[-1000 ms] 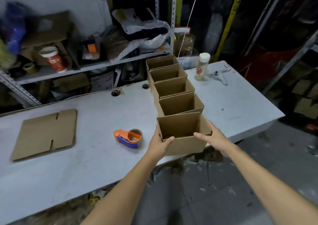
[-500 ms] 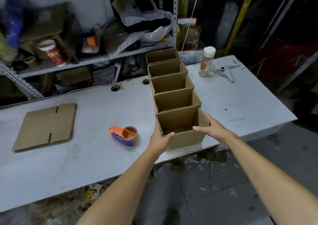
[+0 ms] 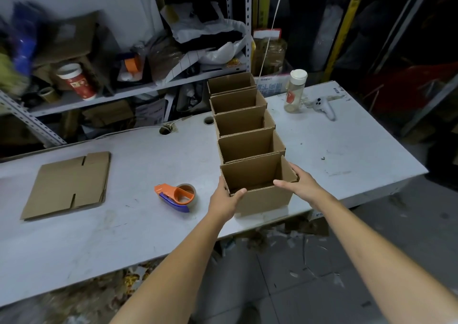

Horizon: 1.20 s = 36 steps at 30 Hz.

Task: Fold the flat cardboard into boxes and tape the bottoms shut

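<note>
Several open-topped cardboard boxes stand in a row running from the table's front edge to the back. The nearest box [image 3: 262, 199] sits at the front edge, against the box behind it [image 3: 250, 145]. My left hand [image 3: 224, 199] grips its front left corner, thumb hooked over the rim. My right hand [image 3: 301, 182] holds its right side, thumb laid over the front rim. A flat cardboard blank [image 3: 68, 183] lies on the left of the table. An orange and blue tape dispenser [image 3: 177, 196] rests just left of my left hand.
The white table [image 3: 334, 150] carries a clear bottle with a white cap [image 3: 295, 90] and a white controller [image 3: 324, 107] at the back right. Two cable holes [image 3: 166, 129] sit near the back edge. Cluttered metal shelves [image 3: 111, 93] stand behind. Scraps litter the floor below.
The nearest box has slid further onto the table and closed up against the row, both hands still on it. The view has shifted slightly.
</note>
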Motion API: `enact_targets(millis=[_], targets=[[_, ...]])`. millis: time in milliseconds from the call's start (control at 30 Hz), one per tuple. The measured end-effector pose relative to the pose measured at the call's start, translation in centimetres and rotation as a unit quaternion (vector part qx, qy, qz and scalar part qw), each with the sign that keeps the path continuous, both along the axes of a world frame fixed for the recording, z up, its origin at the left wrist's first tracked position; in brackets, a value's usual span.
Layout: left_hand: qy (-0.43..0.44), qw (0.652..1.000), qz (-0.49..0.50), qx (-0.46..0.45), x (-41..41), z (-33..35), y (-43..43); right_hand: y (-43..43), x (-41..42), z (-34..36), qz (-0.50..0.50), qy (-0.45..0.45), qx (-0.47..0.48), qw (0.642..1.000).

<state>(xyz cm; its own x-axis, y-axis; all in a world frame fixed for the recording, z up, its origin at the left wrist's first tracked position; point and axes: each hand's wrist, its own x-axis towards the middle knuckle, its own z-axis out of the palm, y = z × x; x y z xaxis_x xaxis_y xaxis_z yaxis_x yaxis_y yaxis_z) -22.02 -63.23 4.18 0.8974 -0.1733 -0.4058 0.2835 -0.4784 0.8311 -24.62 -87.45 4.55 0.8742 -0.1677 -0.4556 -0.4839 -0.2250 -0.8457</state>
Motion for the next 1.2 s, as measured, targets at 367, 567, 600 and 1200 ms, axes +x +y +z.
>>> enact_targets(millis=[367, 567, 600, 1200], targets=[[0.033, 0.999, -0.015, 0.026, -0.4, 1.4, 3.4, -0.4, -4.5, -0.4, -0.21, 0.017, 0.069, 0.975], [-0.018, 0.985, -0.07, 0.16, -1.0, 1.8, 10.0, 3.7, -7.3, -3.8, -0.118, 0.104, -0.057, 0.986], [-0.018, 0.979, -0.083, 0.188, -1.3, 1.6, 11.5, 5.1, -7.3, -4.0, -0.077, 0.113, -0.077, 0.988], [0.058, 0.966, -0.045, 0.248, -5.5, -2.2, 44.4, 43.6, -0.4, -2.0, 0.335, 0.086, -0.26, 0.901]])
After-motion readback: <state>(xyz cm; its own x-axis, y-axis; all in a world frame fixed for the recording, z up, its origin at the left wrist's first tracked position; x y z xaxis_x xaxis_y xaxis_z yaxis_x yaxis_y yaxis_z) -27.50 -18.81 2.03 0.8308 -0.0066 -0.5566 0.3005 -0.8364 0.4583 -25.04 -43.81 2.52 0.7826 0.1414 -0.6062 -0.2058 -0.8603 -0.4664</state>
